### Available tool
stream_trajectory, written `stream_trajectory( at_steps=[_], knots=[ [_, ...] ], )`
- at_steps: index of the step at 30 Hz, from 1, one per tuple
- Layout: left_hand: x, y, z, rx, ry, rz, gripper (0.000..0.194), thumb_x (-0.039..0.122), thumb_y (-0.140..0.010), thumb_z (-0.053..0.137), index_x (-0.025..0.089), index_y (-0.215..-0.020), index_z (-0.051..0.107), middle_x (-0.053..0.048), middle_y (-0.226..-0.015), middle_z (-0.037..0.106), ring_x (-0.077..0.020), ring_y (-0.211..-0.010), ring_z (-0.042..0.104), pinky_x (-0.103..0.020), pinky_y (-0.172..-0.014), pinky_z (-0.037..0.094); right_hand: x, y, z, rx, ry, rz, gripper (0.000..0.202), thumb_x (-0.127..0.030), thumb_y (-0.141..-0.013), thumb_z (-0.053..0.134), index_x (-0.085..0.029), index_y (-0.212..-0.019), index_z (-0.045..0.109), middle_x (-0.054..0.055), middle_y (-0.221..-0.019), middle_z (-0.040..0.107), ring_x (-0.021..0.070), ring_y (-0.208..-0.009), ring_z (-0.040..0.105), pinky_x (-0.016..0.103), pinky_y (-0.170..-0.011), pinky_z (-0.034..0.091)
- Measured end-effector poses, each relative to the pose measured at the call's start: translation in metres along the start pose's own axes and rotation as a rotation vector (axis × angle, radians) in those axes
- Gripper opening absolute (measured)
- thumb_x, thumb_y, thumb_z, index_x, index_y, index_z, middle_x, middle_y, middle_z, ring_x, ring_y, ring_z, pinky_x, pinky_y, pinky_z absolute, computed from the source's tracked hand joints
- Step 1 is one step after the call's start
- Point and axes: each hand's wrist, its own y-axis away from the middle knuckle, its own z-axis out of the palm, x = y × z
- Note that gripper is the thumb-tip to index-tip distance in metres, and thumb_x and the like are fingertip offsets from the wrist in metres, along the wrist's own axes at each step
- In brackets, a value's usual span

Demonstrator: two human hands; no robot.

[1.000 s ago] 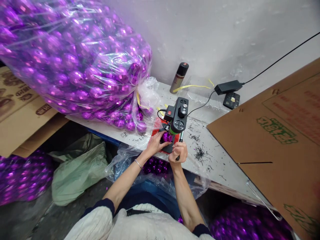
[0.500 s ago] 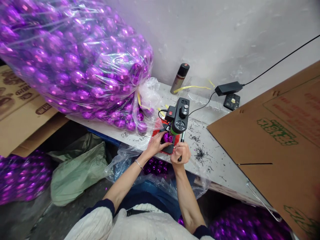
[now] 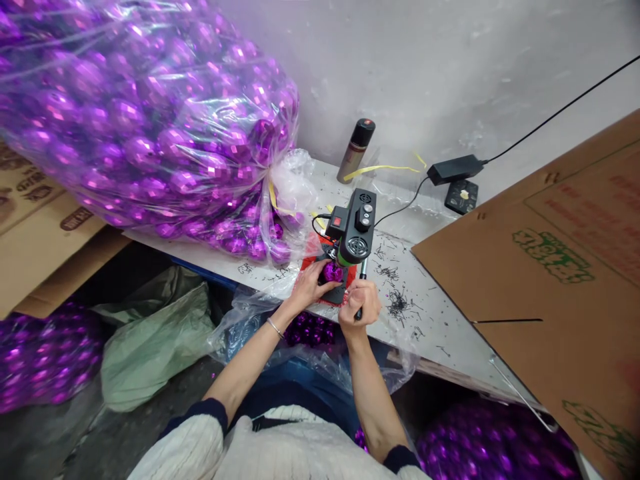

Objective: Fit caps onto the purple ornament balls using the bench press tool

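A shiny purple ball [image 3: 333, 271] is gripped between the thumb and fingers of my left hand [image 3: 311, 283]. It sits beneath the head of a small black bench press [image 3: 358, 233], over the dark base on a red mat [image 3: 311, 248]. Beside the press, my right hand [image 3: 361, 303] is closed round the black grip of its metal lever [image 3: 364, 268]. Where the ball meets the press is hidden under the press head.
A big clear bag of purple balls [image 3: 165, 133] fills the left. Behind stand a spray can [image 3: 357, 151] and a black power adapter [image 3: 456, 169]. Black pin-like scraps [image 3: 399, 302] litter the table. A cardboard box [image 3: 540, 280] borders the right; more balls [image 3: 310, 329] lie below the table edge.
The whole view has shifted slightly. Both hands keep their holds on the ball and the lever, with little visible movement at the press.
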Motion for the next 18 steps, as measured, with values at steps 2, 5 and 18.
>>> stream_trajectory(
  at_steps=[2,5,18],
  knots=[
    [0.000,0.000,0.000,-0.006,0.006,0.002,0.059,0.042,-0.085,0.073,0.019,-0.135,0.052,-0.014,-0.128,0.065,-0.0282,-0.119,0.063,-0.046,-0.102,0.051,0.007,0.006,0.003,0.000,0.006,-0.046,0.024,-0.014,-0.094,0.039,-0.023,-0.072,0.045,0.000,-0.068,0.053,0.0132,-0.061,0.050,0.029,-0.059,0.040],
    [-0.001,0.000,0.000,-0.008,0.010,0.005,0.058,0.042,-0.085,0.073,0.019,-0.135,0.052,-0.013,-0.128,0.065,-0.0283,-0.119,0.063,-0.046,-0.103,0.051,0.015,0.012,0.007,0.003,0.031,-0.127,0.024,-0.017,-0.095,0.036,-0.023,-0.073,0.043,0.000,-0.068,0.052,0.0129,-0.060,0.049,0.030,-0.061,0.041],
    [-0.003,0.000,0.001,-0.009,-0.005,0.007,0.057,0.042,-0.085,0.073,0.019,-0.134,0.053,-0.013,-0.128,0.065,-0.0281,-0.119,0.063,-0.045,-0.102,0.052,0.026,0.022,0.012,-0.006,0.034,-0.211,0.024,-0.019,-0.097,0.035,-0.023,-0.074,0.042,0.000,-0.072,0.052,0.0128,-0.064,0.046,0.029,-0.063,0.040]
  ],
)
